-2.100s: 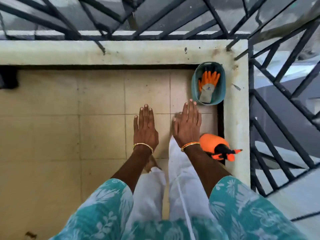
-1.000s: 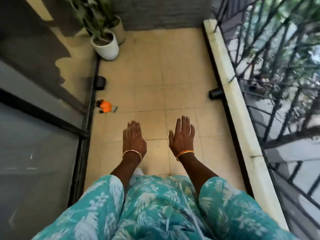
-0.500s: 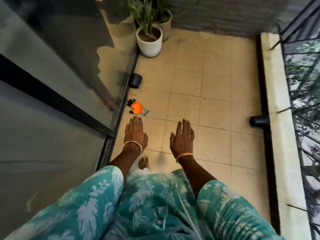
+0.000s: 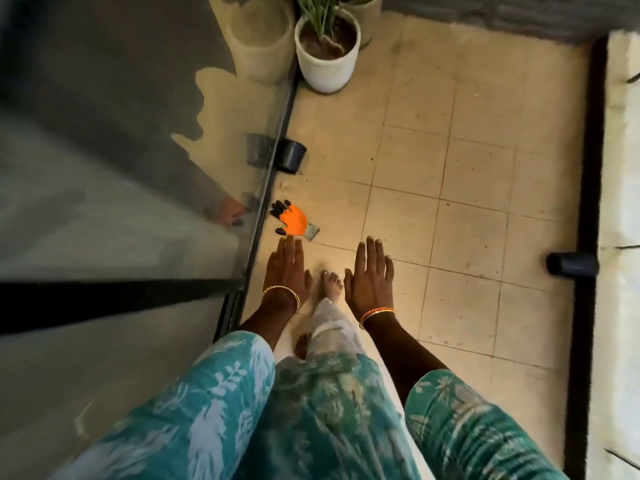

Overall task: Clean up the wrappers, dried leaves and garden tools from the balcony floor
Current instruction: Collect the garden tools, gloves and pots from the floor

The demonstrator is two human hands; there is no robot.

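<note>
An orange garden glove [image 4: 293, 221] with black fingertips and a grey cuff lies on the tiled balcony floor [image 4: 467, 188], close to the glass door's track. My left hand [image 4: 286, 270] is stretched out flat, palm down, its fingertips just short of the glove's cuff in the view. My right hand [image 4: 369, 275] is held out flat beside it, further right, holding nothing. Both hands are empty with straight fingers.
A sliding glass door [image 4: 138, 150] runs along the left. A small black pot [image 4: 291, 154] lies by its track. White planters [image 4: 325, 51] stand at the far end. A parapet [image 4: 620, 168] with a black drain pipe [image 4: 571, 264] bounds the right side.
I have turned away from the corner with the teal bucket and walked along the balcony. The orange glove now lies much nearer, just beyond my left fingertips. Both hands stay flat and empty.
</note>
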